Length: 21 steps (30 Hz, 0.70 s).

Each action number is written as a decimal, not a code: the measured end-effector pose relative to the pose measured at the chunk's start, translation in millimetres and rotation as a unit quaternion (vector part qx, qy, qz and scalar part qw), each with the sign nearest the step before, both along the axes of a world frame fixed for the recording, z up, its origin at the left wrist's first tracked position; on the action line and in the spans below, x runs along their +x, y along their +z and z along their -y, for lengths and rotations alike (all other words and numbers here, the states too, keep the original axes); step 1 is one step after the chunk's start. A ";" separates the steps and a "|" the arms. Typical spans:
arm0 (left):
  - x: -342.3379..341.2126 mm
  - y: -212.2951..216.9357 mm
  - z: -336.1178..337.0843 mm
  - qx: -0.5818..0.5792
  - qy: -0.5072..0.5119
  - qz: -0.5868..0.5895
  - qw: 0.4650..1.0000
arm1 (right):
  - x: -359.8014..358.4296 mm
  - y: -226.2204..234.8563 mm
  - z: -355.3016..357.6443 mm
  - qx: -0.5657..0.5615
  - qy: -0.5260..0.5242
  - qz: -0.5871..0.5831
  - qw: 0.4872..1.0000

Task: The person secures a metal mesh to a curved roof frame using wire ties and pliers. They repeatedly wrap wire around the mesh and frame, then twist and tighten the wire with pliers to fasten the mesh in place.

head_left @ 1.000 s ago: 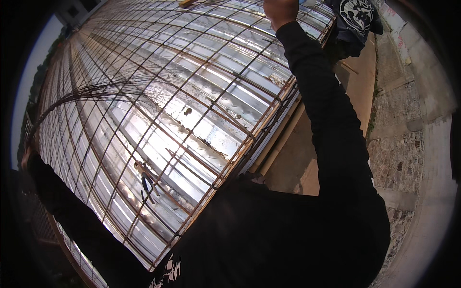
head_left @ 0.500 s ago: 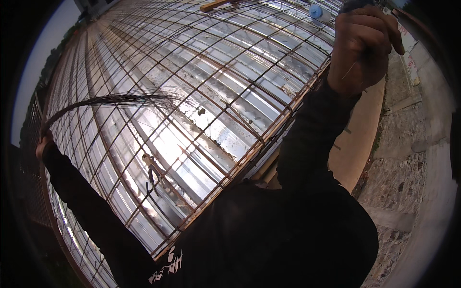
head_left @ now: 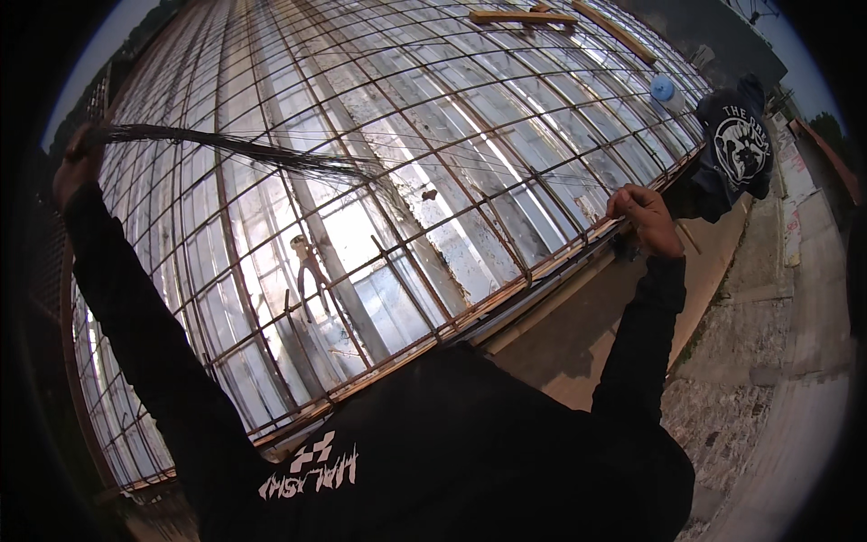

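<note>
My left hand (head_left: 79,172), raised at the far left, is closed round one end of a bundle of thin dark tie wire (head_left: 226,143). The bundle stretches rightward over the rebar mesh (head_left: 488,194) and frays into loose strands. A few fine strands run on toward my right hand (head_left: 648,219), whose thumb and fingers are pinched together near the mesh's right edge, on what looks like wire ends. A pair of pincers (head_left: 309,271) with spread handles lies at the mesh, in front of my chest and out of reach of both closed hands.
Shiny corrugated metal decking (head_left: 352,226) lies under the mesh. Wooden battens (head_left: 524,17) rest at the far side. A bottle with a blue top (head_left: 662,88) and a dark printed cloth item (head_left: 741,149) sit at the right edge. Below right is a rough ledge (head_left: 722,452).
My right hand has come down from the upper right to the mesh edge. The wire bundle, drooping in an arc before, is now straighter. The whole view has shifted.
</note>
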<state>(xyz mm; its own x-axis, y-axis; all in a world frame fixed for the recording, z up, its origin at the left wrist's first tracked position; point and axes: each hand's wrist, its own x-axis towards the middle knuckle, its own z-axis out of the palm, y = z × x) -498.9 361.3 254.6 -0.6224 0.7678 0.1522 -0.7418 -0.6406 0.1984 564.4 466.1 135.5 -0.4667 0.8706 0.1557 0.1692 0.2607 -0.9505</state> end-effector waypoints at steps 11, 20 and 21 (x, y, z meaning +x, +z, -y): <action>281.1 -44.5 44.6 -0.642 0.462 -0.516 0.330 | -146.6 78.0 97.5 0.120 -0.040 -0.101 0.987; 570.8 -92.9 52.7 -0.151 -0.337 -0.734 0.570 | -167.6 66.7 53.6 0.093 -0.034 -0.131 0.986; 574.3 -89.3 56.3 -0.146 -0.367 -0.663 0.636 | -161.2 63.1 44.7 0.086 -0.055 -0.170 0.980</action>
